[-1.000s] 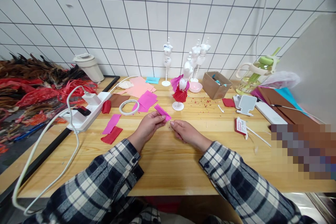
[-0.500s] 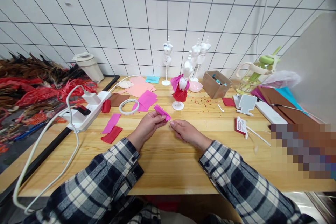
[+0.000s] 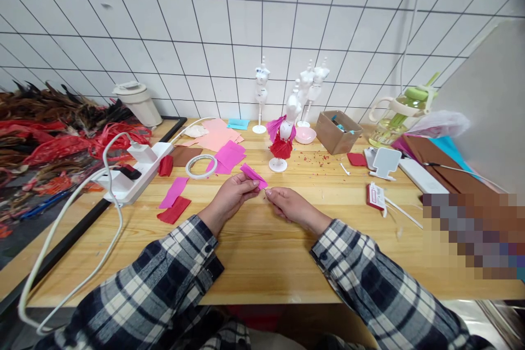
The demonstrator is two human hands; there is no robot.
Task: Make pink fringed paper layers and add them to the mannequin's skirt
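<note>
The person's left hand (image 3: 232,192) is pinching a small magenta crepe-paper strip (image 3: 253,175) between thumb and fingertips, holding it tilted just above the pale wooden tabletop (image 3: 262,251), in front of the chest. The right hand (image 3: 287,202) is meeting it at the strip's lower end, fingertips closed together there; whether they are gripping the paper itself or something thin beside it cannot be told. It looks as if the strip is being gathered or fixed at that end, and paper this thin is calling for a light, steady pinch from both hands so it does not tear. Just behind the hands, a white miniature dress form (image 3: 283,139) on a round base is wearing magenta and red paper. A white tape ring (image 3: 200,166) and loose magenta paper sheets (image 3: 229,156) are lying to the left, with a white power strip (image 3: 135,172) further out. Nothing is lying between the hands and the dress form.
</note>
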